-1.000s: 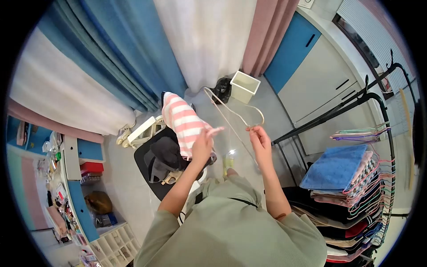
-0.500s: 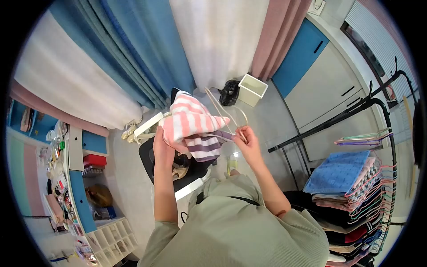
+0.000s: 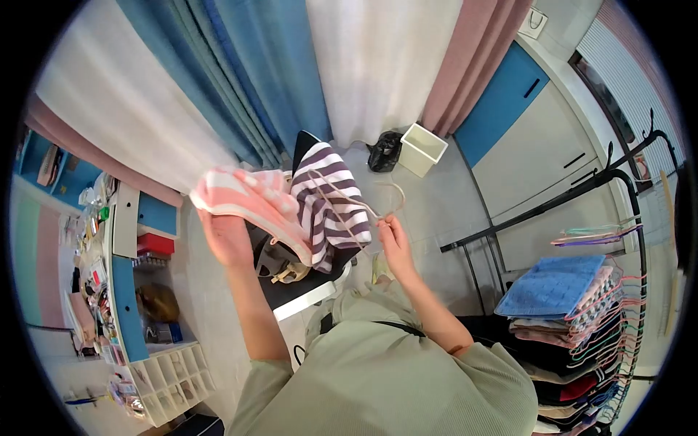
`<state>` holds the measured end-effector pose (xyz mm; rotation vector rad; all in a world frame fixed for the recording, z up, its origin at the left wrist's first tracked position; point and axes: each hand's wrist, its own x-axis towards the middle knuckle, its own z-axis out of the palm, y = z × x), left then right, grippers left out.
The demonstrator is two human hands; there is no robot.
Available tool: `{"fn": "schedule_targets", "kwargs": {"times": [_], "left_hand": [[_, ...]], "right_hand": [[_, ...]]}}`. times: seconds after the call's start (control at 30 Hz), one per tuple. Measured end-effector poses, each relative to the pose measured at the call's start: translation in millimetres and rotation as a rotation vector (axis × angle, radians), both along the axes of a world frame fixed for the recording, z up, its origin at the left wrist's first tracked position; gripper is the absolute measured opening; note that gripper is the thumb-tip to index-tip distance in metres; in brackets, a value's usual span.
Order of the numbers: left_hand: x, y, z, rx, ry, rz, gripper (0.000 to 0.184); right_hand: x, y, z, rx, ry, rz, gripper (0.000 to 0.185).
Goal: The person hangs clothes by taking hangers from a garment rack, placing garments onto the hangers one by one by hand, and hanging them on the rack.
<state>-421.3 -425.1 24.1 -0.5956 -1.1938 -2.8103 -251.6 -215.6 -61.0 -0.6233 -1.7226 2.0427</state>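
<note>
My left hand (image 3: pixel 230 240) grips a pink-and-white striped garment (image 3: pixel 251 195), lifted out to the left, its fingers partly covered by the cloth. My right hand (image 3: pixel 393 243) is closed around the neck of a thin pale clothes hanger (image 3: pixel 342 192). The hanger's frame reaches left, in front of a purple-and-white striped garment (image 3: pixel 331 182). That second garment is draped over a dark chair (image 3: pixel 304 147) with a white frame. A beige and dark item (image 3: pixel 287 269), whose kind I cannot make out, lies on the seat.
At right stands a black clothes rack (image 3: pixel 538 214) with folded garments on hangers and a blue cloth (image 3: pixel 550 285). A white bin (image 3: pixel 422 151) and a black bag (image 3: pixel 385 152) sit by the curtains (image 3: pixel 385 65). Cluttered shelving (image 3: pixel 125 291) runs along the left.
My left hand has carried the pink-and-white garment left, away from the hanger, uncovering the purple-and-white one. My right hand still holds the hanger, slightly lower and to the left.
</note>
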Motion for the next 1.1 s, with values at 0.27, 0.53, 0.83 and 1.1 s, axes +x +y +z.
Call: {"fn": "schedule_targets", "kwargs": {"times": [0.27, 0.53, 0.83, 1.1], "left_hand": [[24, -34, 40, -0.196, -0.085, 0.689, 0.046], [71, -74, 59, 0.196, -0.122, 0.223, 0.040], [112, -47, 35, 0.030, -0.312, -0.348, 0.042], [130, -2, 31, -0.012, -0.348, -0.619, 0.046]], "right_hand": [[1, -5, -3, 0.099, -0.074, 0.068, 0.022], [1, -16, 31, -0.044, -0.049, 0.214, 0.020], [-3, -47, 68, -0.109, 0.009, 0.517, 0.033], [26, -31, 70, -0.199, 0.191, 0.669, 0.047]]}}
